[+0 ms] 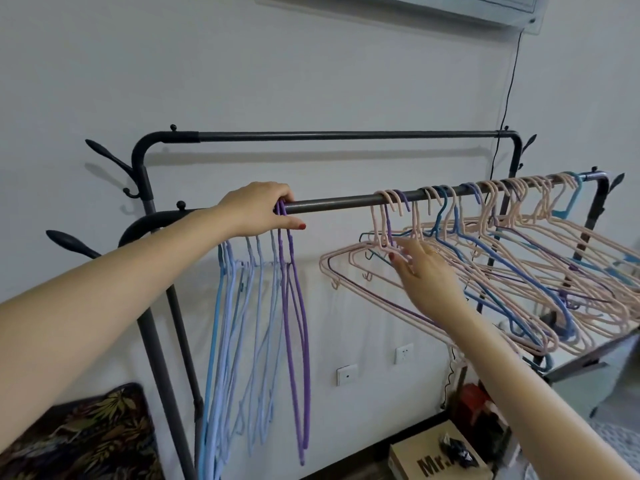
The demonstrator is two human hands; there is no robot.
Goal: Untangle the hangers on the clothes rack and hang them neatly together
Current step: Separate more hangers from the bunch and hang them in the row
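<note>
Reaching into the tangled pink hangers (450,282) with the right hand (420,271), fingers loosely spread and touching but not gripping, so lifting one hook free beats yanking, while the left hand (258,209) is curling over the front rail (339,201) beside the sorted blue and purple hangers (256,306).
</note>
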